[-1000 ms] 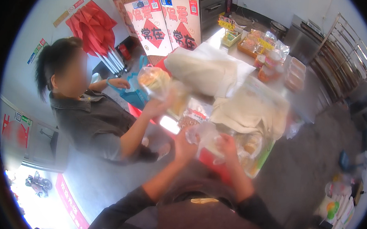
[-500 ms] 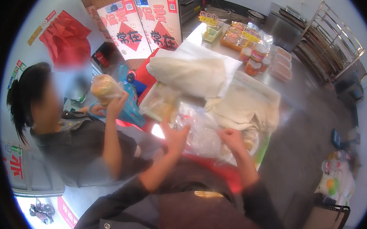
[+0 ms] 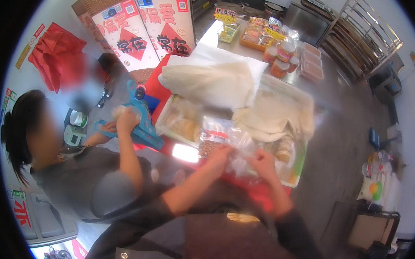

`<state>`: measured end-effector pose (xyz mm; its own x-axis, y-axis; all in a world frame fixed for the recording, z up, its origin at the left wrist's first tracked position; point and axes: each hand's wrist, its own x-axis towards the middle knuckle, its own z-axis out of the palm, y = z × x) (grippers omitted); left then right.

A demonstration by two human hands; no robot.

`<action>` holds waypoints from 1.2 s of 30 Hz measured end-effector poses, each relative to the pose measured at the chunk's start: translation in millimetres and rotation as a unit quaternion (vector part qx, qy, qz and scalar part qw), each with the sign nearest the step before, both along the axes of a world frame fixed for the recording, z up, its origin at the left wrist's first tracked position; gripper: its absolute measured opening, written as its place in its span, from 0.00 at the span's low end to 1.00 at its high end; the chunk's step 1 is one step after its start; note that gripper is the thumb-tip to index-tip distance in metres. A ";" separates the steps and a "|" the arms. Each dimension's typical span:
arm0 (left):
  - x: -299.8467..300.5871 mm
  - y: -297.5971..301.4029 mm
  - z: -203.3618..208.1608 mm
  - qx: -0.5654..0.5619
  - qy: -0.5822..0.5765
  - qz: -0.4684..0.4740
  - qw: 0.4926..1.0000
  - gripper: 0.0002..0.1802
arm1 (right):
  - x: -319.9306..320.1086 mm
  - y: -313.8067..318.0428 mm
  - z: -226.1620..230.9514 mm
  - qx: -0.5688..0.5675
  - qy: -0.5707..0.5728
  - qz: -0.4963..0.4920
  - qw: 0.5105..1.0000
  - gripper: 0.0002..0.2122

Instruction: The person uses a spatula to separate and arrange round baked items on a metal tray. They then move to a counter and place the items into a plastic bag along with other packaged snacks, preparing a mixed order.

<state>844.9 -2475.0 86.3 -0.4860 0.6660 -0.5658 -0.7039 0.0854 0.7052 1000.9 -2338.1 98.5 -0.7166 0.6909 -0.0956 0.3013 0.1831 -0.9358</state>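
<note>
A thin clear plastic bag [image 3: 237, 165] is stretched between my two hands at the near edge of the table. My left hand [image 3: 220, 158] pinches its left side, with the fingers closed. My right hand [image 3: 264, 163] grips the right side of the same bag. Just behind my left hand lies a clear packet [image 3: 215, 134] with a red and white label and small brown pieces inside. Round flat breads [image 3: 284, 151] show in the tray beyond my right hand, partly under a beige cloth [image 3: 270, 119].
To the left, a co-worker [image 3: 85, 184] lowers a wrapped bread at a blue bag [image 3: 146, 128]. A white tray [image 3: 166, 123] holds more bagged breads. Cloth bundles [image 3: 205, 84], jars [image 3: 281, 67] and lidded tubs [image 3: 311, 67] stand farther back.
My left hand has moved right and closed on the plastic bag; the labelled packet now shows plainly. The co-worker has brought the wrapped bread down to the blue bag.
</note>
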 end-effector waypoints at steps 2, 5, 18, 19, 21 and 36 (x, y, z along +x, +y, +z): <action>-37.1 -16.4 -19.0 0.114 -0.109 0.034 0.987 0.06 | 24.7 26.0 -22.4 0.070 -0.060 -0.057 0.994 0.17; -60.0 -7.7 -18.0 0.151 -0.169 0.007 0.974 0.07 | 83.5 73.3 -49.4 0.321 -0.151 -0.100 0.929 0.12; -77.7 -5.4 58.4 -0.177 0.743 0.073 0.641 0.12 | -37.3 58.1 113.8 0.225 -0.047 0.002 0.973 0.12; -67.7 4.3 93.5 -0.120 0.744 0.129 0.644 0.12 | -26.4 58.2 161.1 0.232 0.053 -0.077 0.968 0.11; -68.5 11.6 130.7 -0.039 0.735 0.202 0.646 0.12 | 4.9 54.1 122.3 0.376 0.161 -0.103 0.907 0.10; 42.8 -159.4 50.9 -0.296 0.314 -0.083 0.898 0.16 | -218.0 56.9 -98.7 0.247 -0.173 0.308 0.902 0.42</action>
<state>887.7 -2634.4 137.2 -0.7553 0.4305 -0.4942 -0.1269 0.6437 0.7547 782.9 -2281.2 -0.2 -0.9652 0.1921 -0.1775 0.2596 0.7844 -0.5633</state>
